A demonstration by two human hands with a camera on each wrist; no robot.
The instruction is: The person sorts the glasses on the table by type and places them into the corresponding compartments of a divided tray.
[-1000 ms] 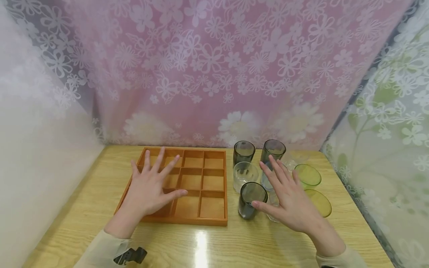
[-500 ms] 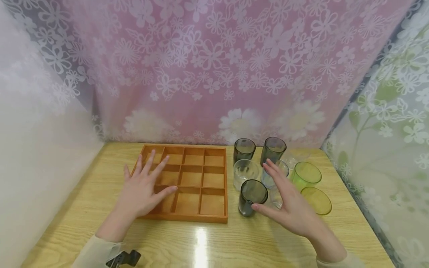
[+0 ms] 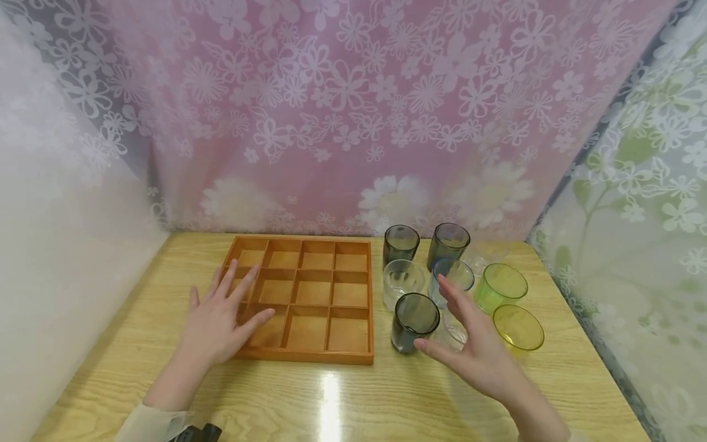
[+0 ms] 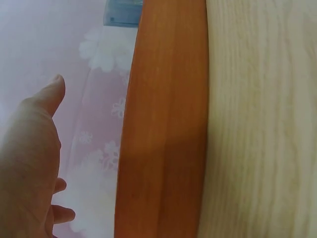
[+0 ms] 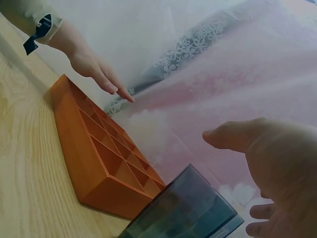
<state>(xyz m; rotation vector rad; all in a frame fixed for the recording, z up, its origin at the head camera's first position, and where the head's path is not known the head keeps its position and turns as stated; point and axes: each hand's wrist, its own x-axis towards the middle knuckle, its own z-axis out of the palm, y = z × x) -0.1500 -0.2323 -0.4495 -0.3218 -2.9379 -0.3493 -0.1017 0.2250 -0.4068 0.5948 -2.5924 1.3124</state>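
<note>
My left hand (image 3: 212, 328), fingers spread and holding nothing, hovers over the left side of a wooden compartment tray (image 3: 304, 355). In the left wrist view the tray's orange-brown side wall (image 4: 161, 129) runs beside that hand. My right hand (image 3: 480, 359) is held above the glasses, thumb apart from the fingers. Closest to its thumb stands a dark grey glass (image 3: 404, 334), upright at the front of the group. From the right wrist, the dark glass (image 5: 185, 208) shows apart from the thumb. A clear glass (image 3: 455, 336) is partly hidden behind the right hand.
Two more dark glasses (image 3: 446, 252) stand at the back, near the pink floral curtain (image 3: 331, 123). Around them are a clear tumbler (image 3: 399, 294), a blue-rimmed glass (image 3: 439, 293), a green glass (image 3: 499, 298) and a yellow glass (image 3: 519, 334). The wooden table (image 3: 265, 405) carries everything.
The left hand has drifted left and toward the person, uncovering more compartments. The right hand's fingers have drawn together and lowered slightly, revealing more of the blue-rimmed and green glasses.
</note>
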